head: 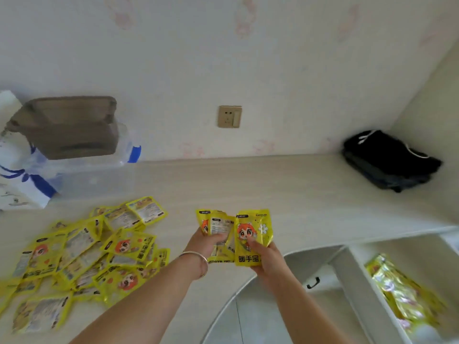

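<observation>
Your left hand (208, 247) grips a small fan of yellow packets (217, 225). Your right hand (264, 256) pinches a single packet (253, 232) just beside them. All are held above the pale wood-grain tabletop (285, 189), straight below the wall socket (229, 116). Below and left of the socket, a loose pile (87, 252) of the same packets lies on the tabletop. Right of the socket, a black bag (387, 162) sits in the corner against the faintly flowered wallpaper (273, 58).

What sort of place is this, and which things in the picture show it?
Probably a room in a home: a pale desk against flowered wallpaper, a wall socket, a black bundle in the corner.
</observation>
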